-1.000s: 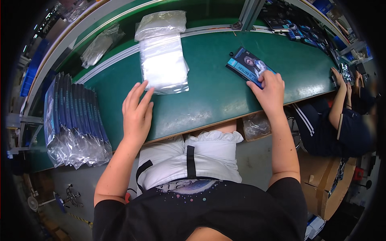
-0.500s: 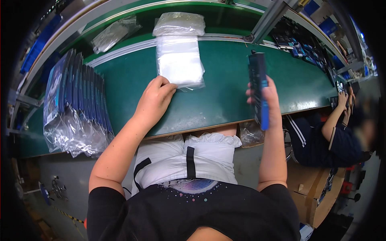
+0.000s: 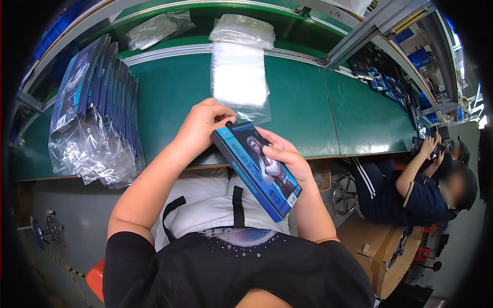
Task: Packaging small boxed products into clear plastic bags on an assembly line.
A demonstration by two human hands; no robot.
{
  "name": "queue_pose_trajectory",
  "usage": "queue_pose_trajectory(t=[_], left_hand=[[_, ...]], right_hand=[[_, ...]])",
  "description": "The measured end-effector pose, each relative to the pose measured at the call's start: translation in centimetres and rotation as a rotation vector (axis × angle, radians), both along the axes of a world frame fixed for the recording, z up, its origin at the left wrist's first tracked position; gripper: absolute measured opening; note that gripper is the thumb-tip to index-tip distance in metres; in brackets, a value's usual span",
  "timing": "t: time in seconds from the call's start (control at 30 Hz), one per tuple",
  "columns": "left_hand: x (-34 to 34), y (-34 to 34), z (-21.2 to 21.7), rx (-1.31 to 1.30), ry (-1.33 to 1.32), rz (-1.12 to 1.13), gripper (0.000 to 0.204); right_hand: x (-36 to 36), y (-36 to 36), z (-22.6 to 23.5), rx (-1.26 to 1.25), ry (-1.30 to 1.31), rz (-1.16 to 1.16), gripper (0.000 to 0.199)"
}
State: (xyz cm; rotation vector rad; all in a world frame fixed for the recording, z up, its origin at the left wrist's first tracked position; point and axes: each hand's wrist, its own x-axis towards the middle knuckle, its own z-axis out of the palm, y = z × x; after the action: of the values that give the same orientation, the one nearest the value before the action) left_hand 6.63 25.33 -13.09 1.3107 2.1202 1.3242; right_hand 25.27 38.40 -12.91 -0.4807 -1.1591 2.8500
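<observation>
Blue-black box [image 3: 259, 172], edge-on earlier, now lies front-up near centre, gripped by the right hand [image 3: 290, 156] (partly hidden behind it); towards eleven o'clock, the left hand [image 3: 208, 123] curls beside clear bags [image 3: 240, 77], its hold unclear.

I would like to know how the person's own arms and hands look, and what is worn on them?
The left hand and right hand are bare, without gloves. Both forearms are uncovered, with no watch or bracelet visible. The short sleeves are plain black, part of a black shirt with coloured dots on its front.
</observation>
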Motion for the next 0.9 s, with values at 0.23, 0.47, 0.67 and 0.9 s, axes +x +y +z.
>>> queue_pose_trajectory(t=[0.23, 0.47, 0.67, 0.9], left_hand=[[-0.1, -0.5, 0.9, -0.185, -0.327, 0.074, 0.014], [0.2, -0.8, 0.8, -0.112, -0.367, -0.015, 0.02], [0.6, -1.0, 1.3, -0.04, -0.277, -0.01, 0.019], [0.9, -1.5, 1.3, -0.138, 0.045, -0.008, 0.019]], right_hand=[[0.4, 1.0, 0.9, 0.163, -0.029, -0.028, 0.056], [0.9, 0.3, 0.9, 0.25, -0.054, -0.066, 0.054], [0.8, 0.3, 0.8, 0.308, -0.057, -0.044, 0.054], [0.8, -0.9, 0.2, 0.443, -0.065, -0.237, 0.057]])
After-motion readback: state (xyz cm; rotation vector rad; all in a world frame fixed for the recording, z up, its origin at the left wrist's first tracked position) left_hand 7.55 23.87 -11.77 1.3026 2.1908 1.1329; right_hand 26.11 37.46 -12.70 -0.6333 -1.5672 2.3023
